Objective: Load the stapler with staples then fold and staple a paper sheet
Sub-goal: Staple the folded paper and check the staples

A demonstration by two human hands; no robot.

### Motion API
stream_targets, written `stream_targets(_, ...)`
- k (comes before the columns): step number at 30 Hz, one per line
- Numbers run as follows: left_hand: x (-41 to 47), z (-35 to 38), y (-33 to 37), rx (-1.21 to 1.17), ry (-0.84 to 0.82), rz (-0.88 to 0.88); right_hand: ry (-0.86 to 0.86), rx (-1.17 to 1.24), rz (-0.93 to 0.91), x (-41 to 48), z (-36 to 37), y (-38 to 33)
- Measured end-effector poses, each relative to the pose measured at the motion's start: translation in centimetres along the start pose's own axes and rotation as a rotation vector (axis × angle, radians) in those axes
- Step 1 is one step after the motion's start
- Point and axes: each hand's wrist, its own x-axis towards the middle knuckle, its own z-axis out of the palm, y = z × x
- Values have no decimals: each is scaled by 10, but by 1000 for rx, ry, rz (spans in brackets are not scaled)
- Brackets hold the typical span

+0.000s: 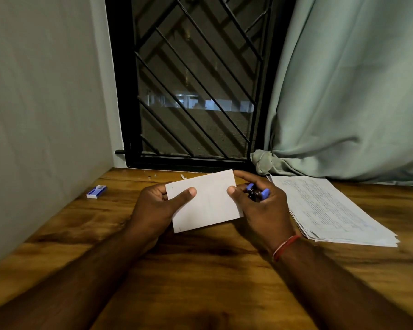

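Observation:
A folded white paper sheet point(206, 202) is held up a little above the wooden desk point(200, 282), between both hands. My left hand point(156, 208) pinches its left edge, thumb on top. My right hand point(260, 210) pinches the right edge with the thumb, and its other fingers curl round a small dark stapler with blue ends point(256, 193). Two small staple marks show near the sheet's left edge. Most of the stapler is hidden inside my right hand.
A small blue staple box point(96, 191) lies at the desk's left, near the wall. A stack of printed papers point(332, 210) lies at the right. Behind the desk are a barred window point(193, 91) and a green curtain point(355, 103).

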Motion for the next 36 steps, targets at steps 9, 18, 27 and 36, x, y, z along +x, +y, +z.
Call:
stream_targets(9,2,0,-1,-10,6,10,28,-63,-40,0,3,0)
stream_targets(18,1,-1,-1,10,15,9,30,0,-71,-1,0,-1)
stream_targets(27,0,-2,1,3,13,-18,70,-182,-153,1,1,5)
stream_targets(36,-3,1,4,-23,-6,-20,84,-239,-171,-1,2,4)
